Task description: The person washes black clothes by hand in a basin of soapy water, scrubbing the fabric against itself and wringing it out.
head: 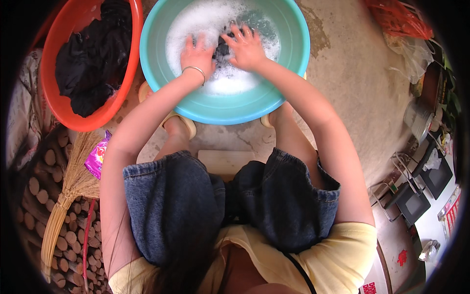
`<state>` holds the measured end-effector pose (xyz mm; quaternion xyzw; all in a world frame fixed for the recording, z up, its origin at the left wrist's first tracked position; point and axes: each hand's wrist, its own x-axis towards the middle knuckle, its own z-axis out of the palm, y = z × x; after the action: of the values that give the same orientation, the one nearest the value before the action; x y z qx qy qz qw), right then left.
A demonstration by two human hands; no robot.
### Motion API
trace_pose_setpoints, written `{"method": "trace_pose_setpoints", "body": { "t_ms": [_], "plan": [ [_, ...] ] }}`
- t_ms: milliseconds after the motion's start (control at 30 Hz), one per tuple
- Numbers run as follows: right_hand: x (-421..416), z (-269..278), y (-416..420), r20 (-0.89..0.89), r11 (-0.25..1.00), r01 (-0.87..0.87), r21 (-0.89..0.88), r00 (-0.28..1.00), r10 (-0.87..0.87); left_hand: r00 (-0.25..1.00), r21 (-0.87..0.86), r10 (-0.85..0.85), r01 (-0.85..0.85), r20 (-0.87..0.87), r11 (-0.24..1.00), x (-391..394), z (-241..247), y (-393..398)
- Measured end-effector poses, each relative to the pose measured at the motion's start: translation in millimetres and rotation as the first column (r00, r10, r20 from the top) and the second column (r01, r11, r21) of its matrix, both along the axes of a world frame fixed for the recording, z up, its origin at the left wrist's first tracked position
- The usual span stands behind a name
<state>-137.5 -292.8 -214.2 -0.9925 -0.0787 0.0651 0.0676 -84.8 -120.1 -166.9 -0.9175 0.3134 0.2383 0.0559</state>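
Note:
A turquoise plastic basin [231, 110] of sudsy water stands on the floor between my feet. Dark wet cloth [221, 50] shows through the white foam [235, 86] near the middle; most of it is hidden. My left hand [197, 57], with a bangle at the wrist, lies palm down at the foam's surface left of the cloth, fingers apart. To its right, my right hand [246, 47] is spread palm down over the cloth's right side. Neither hand grips anything that I can see.
An orange-red tub [86, 123] with black wet clothing [97, 58] sits close at the left. Below it are a straw broom [71, 180], a purple packet [97, 154] and stacked firewood [69, 239]. Plastic bags [411, 55] and black pan-like items [411, 204] line the right side.

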Motion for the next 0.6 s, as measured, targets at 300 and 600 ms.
{"method": "trace_pose_setpoints", "body": {
  "t_ms": [300, 600],
  "plan": [
    [-1, -39, -15, 0.148, 0.973, 0.185, 0.138, 0.968, -0.205, 0.995, 0.018, -0.103, 0.103, -0.007, 0.995, 26, -39, -8],
    [32, 18, 36, -0.685, -0.127, 0.694, 0.709, 0.633, -0.360, -0.469, 0.488, -0.213, -0.871, -0.857, -0.046, 40, -7, -4]
  ]
}}
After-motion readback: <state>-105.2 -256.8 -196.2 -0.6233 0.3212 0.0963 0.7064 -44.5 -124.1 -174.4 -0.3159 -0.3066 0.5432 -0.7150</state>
